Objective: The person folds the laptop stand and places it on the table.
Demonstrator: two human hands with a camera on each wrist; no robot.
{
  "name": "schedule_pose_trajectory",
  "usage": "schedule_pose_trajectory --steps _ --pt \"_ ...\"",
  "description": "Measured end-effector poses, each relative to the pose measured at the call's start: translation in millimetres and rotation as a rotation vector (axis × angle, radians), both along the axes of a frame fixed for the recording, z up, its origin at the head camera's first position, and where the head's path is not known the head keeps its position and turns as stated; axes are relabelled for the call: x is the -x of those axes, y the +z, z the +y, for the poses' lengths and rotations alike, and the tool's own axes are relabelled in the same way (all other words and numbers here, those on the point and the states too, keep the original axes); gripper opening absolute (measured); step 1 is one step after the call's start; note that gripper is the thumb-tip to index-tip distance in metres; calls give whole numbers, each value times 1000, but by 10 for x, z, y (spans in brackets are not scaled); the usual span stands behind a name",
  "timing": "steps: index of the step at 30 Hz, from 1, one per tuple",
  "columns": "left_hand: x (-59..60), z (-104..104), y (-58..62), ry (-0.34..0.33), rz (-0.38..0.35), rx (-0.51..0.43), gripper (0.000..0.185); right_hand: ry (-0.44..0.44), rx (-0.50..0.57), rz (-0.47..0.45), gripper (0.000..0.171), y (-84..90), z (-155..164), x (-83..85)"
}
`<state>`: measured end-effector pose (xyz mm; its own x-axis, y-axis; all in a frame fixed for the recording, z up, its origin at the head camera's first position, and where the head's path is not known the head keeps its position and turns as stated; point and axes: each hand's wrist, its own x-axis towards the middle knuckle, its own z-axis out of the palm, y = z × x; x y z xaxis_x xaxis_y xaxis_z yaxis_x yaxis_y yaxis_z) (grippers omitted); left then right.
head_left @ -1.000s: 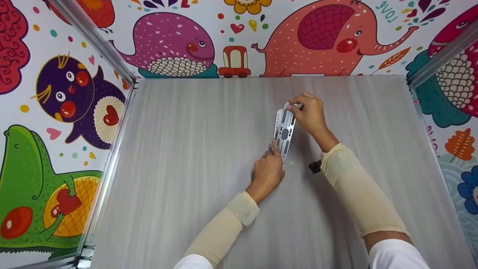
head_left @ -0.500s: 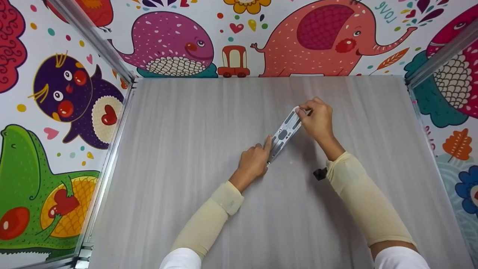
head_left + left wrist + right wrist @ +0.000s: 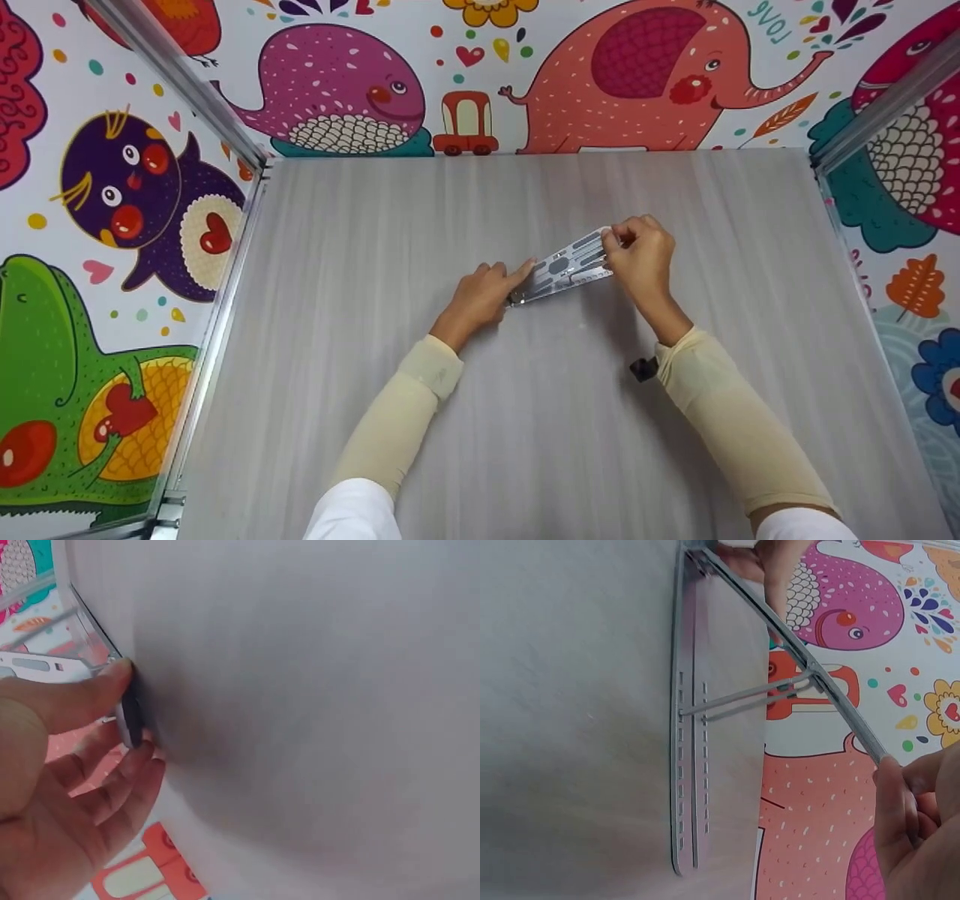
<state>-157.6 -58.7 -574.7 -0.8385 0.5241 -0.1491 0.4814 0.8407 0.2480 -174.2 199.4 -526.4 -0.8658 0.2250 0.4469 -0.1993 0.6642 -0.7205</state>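
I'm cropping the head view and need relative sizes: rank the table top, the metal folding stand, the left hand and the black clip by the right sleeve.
1. table top
2. metal folding stand
3. left hand, close to the stand in size, unsure
4. black clip

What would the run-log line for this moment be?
left hand: pinches hinge end of folding metal stand | right hand: holds top plate lifted | stand: part open, strut in base slots | table: grey

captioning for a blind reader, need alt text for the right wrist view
A folding metal stand lies on a grey table, its top plate raised at an angle and propped by a thin strut. The right hand pinches the plate's free end; the left hand holds the hinge end.
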Motion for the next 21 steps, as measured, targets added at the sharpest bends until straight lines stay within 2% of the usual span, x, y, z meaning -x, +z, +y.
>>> schedule_pose_trajectory --steps 8,13,18,21 --pt "72 -50 0 2 3 -24 97 -30 22 27 13 -62 -16 -50" --pt "43 -57 -16 39 36 -18 88 48 66 6 15 -110 44 -32" --pt "-68 -23 -53 141 53 -57 78 162 217 -139 33 -213 225 40" --pt "-164 2 -70 237 60 -67 74 223 182 -254 41 -339 361 131"
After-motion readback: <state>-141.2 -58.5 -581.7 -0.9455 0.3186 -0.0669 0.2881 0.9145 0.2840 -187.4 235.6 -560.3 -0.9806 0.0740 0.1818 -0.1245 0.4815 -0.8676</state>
